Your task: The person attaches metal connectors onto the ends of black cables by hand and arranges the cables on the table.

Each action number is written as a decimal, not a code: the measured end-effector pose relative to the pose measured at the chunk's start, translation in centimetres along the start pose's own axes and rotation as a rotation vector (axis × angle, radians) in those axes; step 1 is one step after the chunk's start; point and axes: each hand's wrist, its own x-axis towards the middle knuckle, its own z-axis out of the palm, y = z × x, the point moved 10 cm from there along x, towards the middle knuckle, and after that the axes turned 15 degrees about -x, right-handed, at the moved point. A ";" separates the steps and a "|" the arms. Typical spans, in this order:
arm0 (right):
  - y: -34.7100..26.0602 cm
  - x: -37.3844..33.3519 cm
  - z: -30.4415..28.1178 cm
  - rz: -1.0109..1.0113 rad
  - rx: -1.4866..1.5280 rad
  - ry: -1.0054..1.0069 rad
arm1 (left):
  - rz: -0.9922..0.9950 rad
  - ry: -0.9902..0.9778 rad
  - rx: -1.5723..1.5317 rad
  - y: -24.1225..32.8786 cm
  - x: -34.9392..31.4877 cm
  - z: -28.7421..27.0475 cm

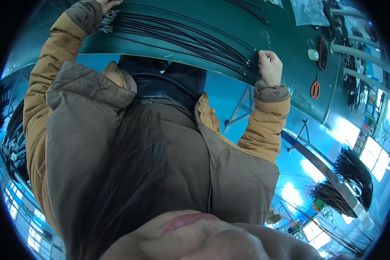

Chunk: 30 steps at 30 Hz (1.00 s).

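Observation:
A bundle of thin black cables (177, 34) lies lengthwise on the green worktable (292, 39), with small metal ends gathered at its left. Along the bundle's far side runs one separate black cable (190, 19), stretched between my hands. My left hand (110, 4) is at the top edge, partly cut off, its fingers pinched at the left end of that cable. Beyond the bundle's right end, my right hand (271, 67) is closed, thumb and finger pressed together at the cable's other tip. Its remaining fingers are curled in.
Orange-handled scissors (315, 89), a roll of tape (313, 54) and a dark flat device (323, 54) lie to the right. Farther back are a clear plastic bag (310, 13) and more black cables (249, 9). Metal rack bars (359, 51) stand at far right; thick cable bundles (355, 173) hang lower right.

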 end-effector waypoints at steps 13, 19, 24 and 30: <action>1.9 -0.4 -2.6 0.289 0.431 -0.194 | 0.059 0.218 0.116 5.0 4.2 -0.5; -2.6 -0.2 0.2 0.268 0.699 -0.272 | -0.115 -0.047 0.179 8.3 6.1 0.7; -1.7 0.2 0.0 0.318 0.678 -0.203 | -0.344 -0.279 0.215 9.6 5.5 1.7; -3.0 2.2 2.5 0.177 0.676 -0.303 | 0.121 -0.113 0.085 17.3 8.9 5.9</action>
